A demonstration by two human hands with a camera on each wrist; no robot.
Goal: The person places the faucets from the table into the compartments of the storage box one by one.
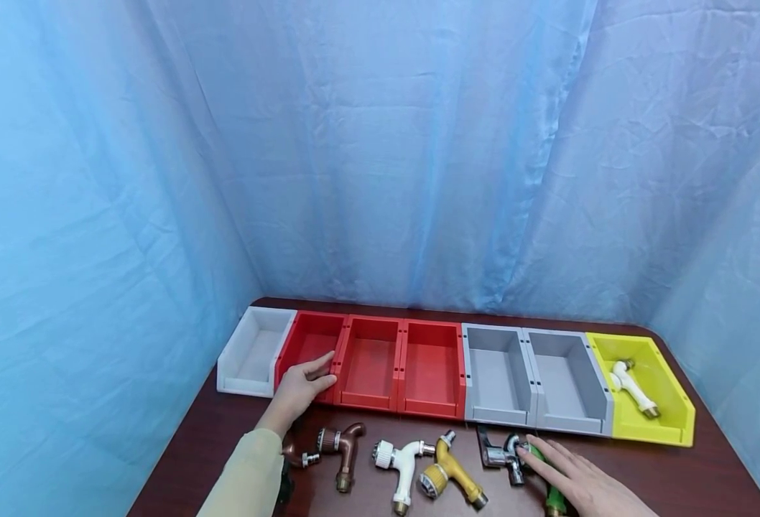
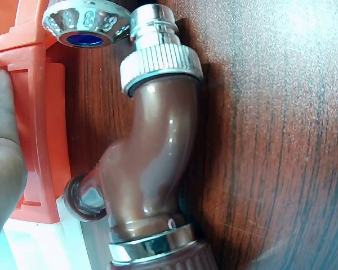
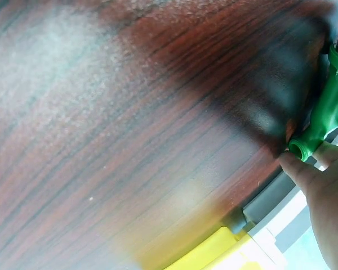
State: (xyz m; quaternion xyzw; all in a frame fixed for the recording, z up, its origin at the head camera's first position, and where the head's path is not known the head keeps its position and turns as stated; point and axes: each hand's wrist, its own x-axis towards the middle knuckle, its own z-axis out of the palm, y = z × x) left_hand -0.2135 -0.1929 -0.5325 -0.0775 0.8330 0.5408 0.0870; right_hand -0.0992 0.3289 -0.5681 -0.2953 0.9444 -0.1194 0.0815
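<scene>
My left hand (image 1: 297,391) reaches over the front of the leftmost red bin (image 1: 312,329), its thumb and fingers at the wall beside the middle red bin. Below that hand lies a brown tap (image 2: 152,152) with a chrome hose end, partly hidden by the sleeve in the head view. At the right, my right hand (image 1: 574,477) spreads its rather straight fingers over a green tap (image 3: 327,104) and touches it near one end. Next to those fingertips is a chrome tap (image 1: 506,454). Most of the green tap is covered in the head view.
Another brown tap (image 1: 348,452), a white tap (image 1: 406,467) and a yellow tap (image 1: 454,470) lie along the table (image 1: 186,459). Behind them stand a white bin (image 1: 246,384), red bins, grey bins (image 1: 499,415) and a yellow bin (image 1: 667,431) holding a white tap (image 1: 635,391).
</scene>
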